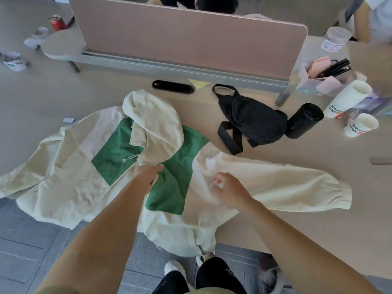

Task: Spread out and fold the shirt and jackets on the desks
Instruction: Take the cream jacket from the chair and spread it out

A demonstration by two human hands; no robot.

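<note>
Your left hand point(148, 175) lies fingers-straight on the hooded jacket's point(63, 166) green panel. Your right hand point(228, 188) pinches cream fabric, fingertips blurred. The hem overhangs the desk's point(297, 149) near edge, and one sleeve is cut off.

- cream and green hooded cloth jacket point(70, 166): matt, creased woven fabric
- black fabric sling bag point(252, 119): matt, with webbing straps
- black plastic roll point(305, 120): slightly glossy
- beige desk top point(297, 166): smooth, matt

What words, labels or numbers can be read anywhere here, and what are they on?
Nothing here can be read.
Tall paper cup: dark and red print, too blurred.
Short paper cup: the same print, too blurred.
Clear tub: a label, too small.
Red can: markings blurred.
Crumpled cup: blue print, blurred.
Jacket: no print shows.
</note>
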